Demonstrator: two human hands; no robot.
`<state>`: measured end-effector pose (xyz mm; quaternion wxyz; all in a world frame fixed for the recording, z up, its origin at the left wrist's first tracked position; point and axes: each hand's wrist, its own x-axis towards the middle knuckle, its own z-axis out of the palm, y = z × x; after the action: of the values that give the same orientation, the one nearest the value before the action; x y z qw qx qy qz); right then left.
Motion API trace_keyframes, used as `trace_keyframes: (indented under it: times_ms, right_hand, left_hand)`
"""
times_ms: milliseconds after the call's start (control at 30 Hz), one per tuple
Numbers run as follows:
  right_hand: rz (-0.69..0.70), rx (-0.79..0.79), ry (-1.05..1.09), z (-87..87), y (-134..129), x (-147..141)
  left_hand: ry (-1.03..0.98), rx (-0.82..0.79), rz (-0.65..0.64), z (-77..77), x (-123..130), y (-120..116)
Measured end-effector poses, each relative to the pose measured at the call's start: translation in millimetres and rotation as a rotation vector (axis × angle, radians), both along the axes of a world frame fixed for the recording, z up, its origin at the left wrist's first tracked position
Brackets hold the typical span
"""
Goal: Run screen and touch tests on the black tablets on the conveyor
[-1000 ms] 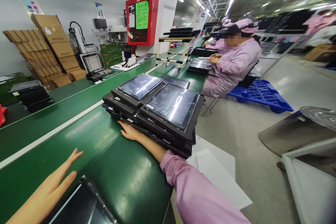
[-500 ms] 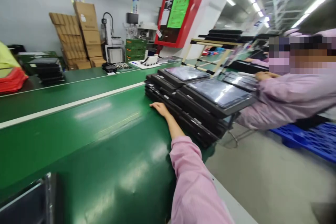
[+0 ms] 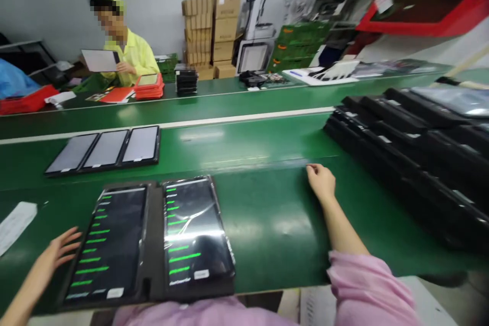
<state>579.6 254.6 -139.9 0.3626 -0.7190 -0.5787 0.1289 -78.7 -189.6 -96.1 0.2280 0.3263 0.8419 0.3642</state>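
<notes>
Two tablets with green lines on dark screens lie side by side at the near edge: a left tablet (image 3: 110,239) and a right tablet (image 3: 196,229), each on a black cover. My left hand (image 3: 63,249) is beside the left tablet's outer edge, fingers spread, holding nothing. Over the green table (image 3: 275,224), my right hand (image 3: 321,179) has its fingers curled together; whether anything small is in them is hidden. Stacked black cases (image 3: 416,153) stand to its right, apart from it.
Three tablets (image 3: 105,148) with pale screens lie farther back on the left. Across the table a person in yellow (image 3: 133,56) holds a flat panel. Red pouches (image 3: 148,86), a small black stack (image 3: 186,80) and a white paper (image 3: 17,224) are also there.
The view has swung left, bringing the tablets and my left hand into sight. My right hand has moved away from the black stack, and its fingers are more curled.
</notes>
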Motion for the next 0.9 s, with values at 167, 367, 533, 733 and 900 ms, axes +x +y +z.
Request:
trace_keyframes:
  times_ms: [167, 367, 533, 733, 900]
  right_hand:
    - [0.491, -0.378, 0.209, -17.0, -137, -127]
    - [0.652, -0.529, 0.597, 1.4, -226, -211]
    - [0.482, -0.497, 0.759, 6.8, -243, -239]
    - [0.491, -0.717, 0.727, 27.0, -261, -215]
    - [0.397, -0.831, 0.921, 50.7, -267, -225]
  left_hand:
    - [-0.228, 0.053, 0.031, -29.7, -1, 3]
    - [-0.695, 0.228, 0.148, -28.6, 22, 12]
    - [-0.889, 0.252, 0.214, -25.5, 32, 14]
    - [-0.644, 0.100, -0.038, -19.3, 9, 5]
    - [-0.732, -0.057, 0.025, -27.2, -6, 5]
